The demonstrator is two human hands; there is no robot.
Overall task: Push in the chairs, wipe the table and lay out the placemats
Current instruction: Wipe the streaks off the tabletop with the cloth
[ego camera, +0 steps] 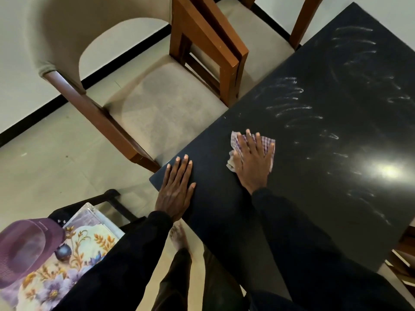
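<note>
Cloth (268,145), checked and crumpled, lies pinned to the black table (314,209) under the right hand (252,158), whose fingers are spread straight and press down rather than close round it. The left hand (176,189) rests flat and empty on the table corner, just left of the cloth, bracing the person.

Pale streaks (289,102) cover the surface beyond and to the right of the pressing hand, so the wiping looks unfinished. Done well, it would run in long overlapping passes outward from the hand into those streaks, with even pressure and the cloth kept spread.

The count: one cloth, two hands, and two chairs (157,113) in plain view beyond the hands. Wood at far right may be a third. Behind the left hand, floral placemats (85,239) wait in one stack, their number unclear, beside one purple cap (27,245).
</note>
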